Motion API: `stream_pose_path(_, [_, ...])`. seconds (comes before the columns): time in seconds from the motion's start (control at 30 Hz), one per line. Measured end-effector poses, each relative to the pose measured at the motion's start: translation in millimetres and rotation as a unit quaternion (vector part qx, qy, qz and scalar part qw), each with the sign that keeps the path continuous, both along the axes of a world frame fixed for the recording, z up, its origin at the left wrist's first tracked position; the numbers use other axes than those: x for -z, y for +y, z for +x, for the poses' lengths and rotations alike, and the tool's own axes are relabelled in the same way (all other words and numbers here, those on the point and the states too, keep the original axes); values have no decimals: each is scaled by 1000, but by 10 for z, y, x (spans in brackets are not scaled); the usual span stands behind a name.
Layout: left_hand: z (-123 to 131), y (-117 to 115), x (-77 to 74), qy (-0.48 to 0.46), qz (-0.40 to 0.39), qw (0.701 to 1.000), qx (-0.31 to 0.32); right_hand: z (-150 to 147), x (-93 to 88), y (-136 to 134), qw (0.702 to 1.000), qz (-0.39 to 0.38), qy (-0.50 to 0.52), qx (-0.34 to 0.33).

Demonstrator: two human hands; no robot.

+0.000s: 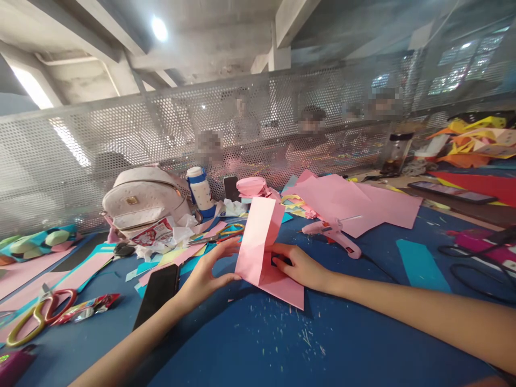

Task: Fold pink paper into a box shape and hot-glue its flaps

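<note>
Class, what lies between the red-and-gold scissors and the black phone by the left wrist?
The head view shows a red packet beside the scissors, then bare table before the phone.

Head view, one: worn by the person, facing forward and down; left hand (207,271) near, 7 o'clock; right hand (304,267) near, 5 o'clock; perforated screen (165,129) farther, 12 o'clock

Folded pink paper (253,244) stands upright between left hand (209,271) and right hand (304,266).

A perforated metal screen (169,118) backs the blue table (363,344) under concrete beams (298,21) and a bright lamp (159,28).
</note>
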State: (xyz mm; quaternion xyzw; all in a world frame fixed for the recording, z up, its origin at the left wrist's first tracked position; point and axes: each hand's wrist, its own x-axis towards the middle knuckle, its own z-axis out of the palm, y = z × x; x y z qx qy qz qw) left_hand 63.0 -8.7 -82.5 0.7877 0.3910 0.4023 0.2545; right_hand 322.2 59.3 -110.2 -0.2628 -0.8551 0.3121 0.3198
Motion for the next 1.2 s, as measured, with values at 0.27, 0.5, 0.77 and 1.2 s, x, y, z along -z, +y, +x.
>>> stream_pose_path(0.27, [0,-72,-30,127,154,974,-103,0,-31,-15,1000,1,0,-13])
stream_pose_path(0.5, [-11,-60,-44,193,182,960,-89,-1,-33,-13,1000,14,2,-13])
stream_pose_path(0.77, [6,-77,-78,284,224,930,-65,1,-41,-26,1000,23,-5,-1])
stream_pose_path(1.2, [111,-121,-48,381,388,838,-47,26,48,-19,999,35,-7,37])
